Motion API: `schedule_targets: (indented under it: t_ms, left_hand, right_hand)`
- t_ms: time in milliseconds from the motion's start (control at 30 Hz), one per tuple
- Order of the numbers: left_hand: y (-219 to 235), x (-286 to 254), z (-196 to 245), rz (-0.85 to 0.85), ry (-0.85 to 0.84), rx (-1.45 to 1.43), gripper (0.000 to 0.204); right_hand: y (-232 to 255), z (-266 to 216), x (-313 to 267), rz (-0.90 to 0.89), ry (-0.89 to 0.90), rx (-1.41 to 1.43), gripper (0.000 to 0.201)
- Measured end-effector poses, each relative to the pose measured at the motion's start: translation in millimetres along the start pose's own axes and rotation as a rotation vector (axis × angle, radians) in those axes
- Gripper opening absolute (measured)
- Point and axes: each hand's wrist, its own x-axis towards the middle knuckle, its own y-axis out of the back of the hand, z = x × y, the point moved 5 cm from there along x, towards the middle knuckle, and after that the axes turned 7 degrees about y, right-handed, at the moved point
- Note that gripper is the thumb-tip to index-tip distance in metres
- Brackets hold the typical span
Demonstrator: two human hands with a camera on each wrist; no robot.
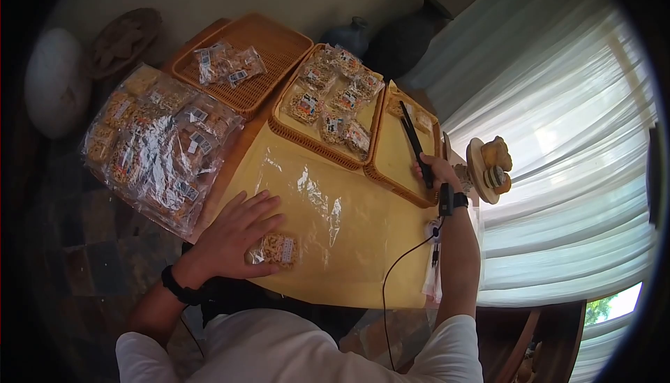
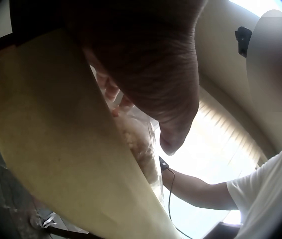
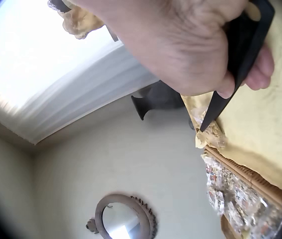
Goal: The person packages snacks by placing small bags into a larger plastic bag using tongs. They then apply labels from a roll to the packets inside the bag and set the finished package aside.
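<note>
In the head view the left hand (image 1: 241,236) has its fingers spread over the yellow-covered table, the thumb beside a small clear packet of noodle-like snack (image 1: 280,250). The left wrist view shows that packet (image 2: 140,142) just past the thumb of the left hand (image 2: 146,64). My right hand (image 1: 441,172) grips black tongs (image 1: 412,132) above the right wicker basket (image 1: 399,186), which holds a few packets at its far end. From the right wrist, the tongs (image 3: 240,55) show in the fingers of the right hand (image 3: 190,55), pointing toward a packet (image 3: 213,135).
A middle basket (image 1: 307,144) holds several packets; another behind it (image 1: 279,41) holds a few. At the left lies a large clear bag of packets (image 1: 157,146). Dark vases (image 1: 401,41) stand at the back, a wooden stand with ornaments (image 1: 481,170) by the curtain. A cable (image 1: 385,292) hangs from the right wrist.
</note>
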Motion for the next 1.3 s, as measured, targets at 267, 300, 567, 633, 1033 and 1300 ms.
schedule_targets:
  t_ms: [267,300,567,633,1033,1300]
  left_hand:
    - [3,1,2,0.012,0.006,0.003,0.087]
    - [3,1,3,-0.009,0.002,-0.001,0.087]
    - [-4,3,-1,-0.005,0.021,0.018,0.095]
    - [-5,3,-1,-0.025,0.015,0.031,0.095]
    - [-3,4,4,0.013,0.041,0.072,0.093]
    - [-6,5,4,0.006,0.04,0.064,0.095]
  right_hand:
    - [-2,7,-93,0.012,0.116,-0.014,0.023]
    - [2,11,-116,0.015,0.143,-0.01,0.022]
    - [21,111,-317,0.06,0.038,0.045,0.019]
    - [23,138,-346,0.079,-0.002,0.078,0.019]
    - [-24,155,-340,-0.029,0.0,-0.052,0.018]
    - [-38,144,-327,-0.157,-0.017,-0.037,0.02]
